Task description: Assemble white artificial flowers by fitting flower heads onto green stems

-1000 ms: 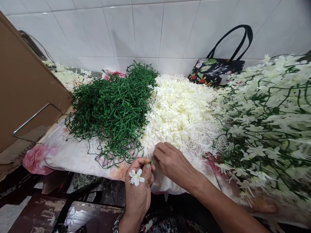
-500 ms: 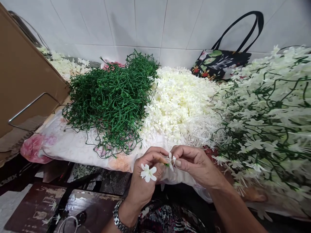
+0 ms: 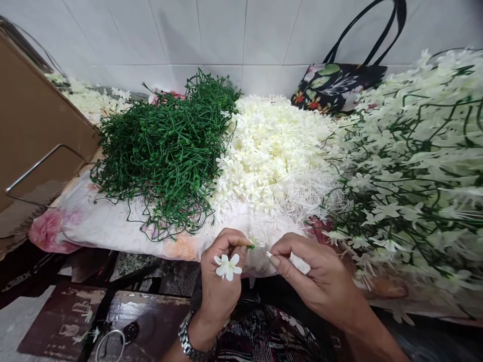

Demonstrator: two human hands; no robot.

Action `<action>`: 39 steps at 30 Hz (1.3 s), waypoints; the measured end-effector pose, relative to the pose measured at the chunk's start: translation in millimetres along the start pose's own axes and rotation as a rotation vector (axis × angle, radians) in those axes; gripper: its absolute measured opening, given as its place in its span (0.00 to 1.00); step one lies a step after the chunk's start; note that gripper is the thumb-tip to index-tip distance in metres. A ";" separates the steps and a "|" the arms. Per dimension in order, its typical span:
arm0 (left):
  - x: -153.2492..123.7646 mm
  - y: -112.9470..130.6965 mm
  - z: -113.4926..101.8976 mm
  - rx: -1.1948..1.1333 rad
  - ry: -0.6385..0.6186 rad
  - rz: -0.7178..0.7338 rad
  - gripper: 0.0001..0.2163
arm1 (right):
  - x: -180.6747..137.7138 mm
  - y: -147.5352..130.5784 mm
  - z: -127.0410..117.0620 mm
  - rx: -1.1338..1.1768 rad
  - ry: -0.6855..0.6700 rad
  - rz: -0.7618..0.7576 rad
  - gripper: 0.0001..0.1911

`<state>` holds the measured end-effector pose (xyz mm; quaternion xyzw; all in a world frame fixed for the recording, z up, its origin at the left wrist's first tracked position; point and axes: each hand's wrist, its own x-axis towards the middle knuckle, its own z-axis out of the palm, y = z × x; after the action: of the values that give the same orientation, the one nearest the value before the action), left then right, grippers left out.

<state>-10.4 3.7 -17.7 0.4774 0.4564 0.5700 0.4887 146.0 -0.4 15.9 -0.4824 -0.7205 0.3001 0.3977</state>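
Note:
My left hand [image 3: 221,279] pinches the tip of a thin green plastic stem [image 3: 250,246] between thumb and forefinger; a white artificial flower [image 3: 227,266] on that stem shows over the back of the hand. My right hand [image 3: 311,276] is just to its right, fingers closed on a small white flower piece [image 3: 300,263], its fingertip a little apart from the stem tip. Behind both hands lies a heap of loose white flowers [image 3: 273,151], with a tangle of green stems [image 3: 166,151] to the left of it.
A pile of finished green sprays with white flowers [image 3: 418,176] fills the right. All rest on a floral cloth [image 3: 86,223]. A dark floral tote bag [image 3: 334,93] leans on the tiled wall. A cardboard sheet [image 3: 33,125] stands at left.
My right hand drew back from the loose flower heap toward my left hand, met it at the stem tip, and has now pulled slightly right, apart from it.

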 end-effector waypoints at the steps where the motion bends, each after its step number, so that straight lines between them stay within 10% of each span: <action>1: -0.8 0.8 0.4 0.045 -0.002 0.054 0.04 | -0.8 -2.4 1.0 -0.021 -0.007 0.026 0.07; 9: -5.5 10.7 0.3 0.308 -0.167 0.394 0.07 | -0.9 3.1 12.1 0.087 -0.057 0.273 0.07; 25: -0.4 0.4 -10.5 0.119 -0.293 0.245 0.06 | -3.3 4.4 2.2 0.098 -0.091 0.178 0.12; 39: -0.4 5.4 -16.4 0.323 -0.465 0.523 0.07 | 5.3 4.4 -1.9 0.245 -0.275 0.351 0.05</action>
<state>-27.2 1.8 -14.5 0.7651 0.2801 0.4726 0.3358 148.5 6.2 14.8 -0.5029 -0.6314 0.5124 0.2931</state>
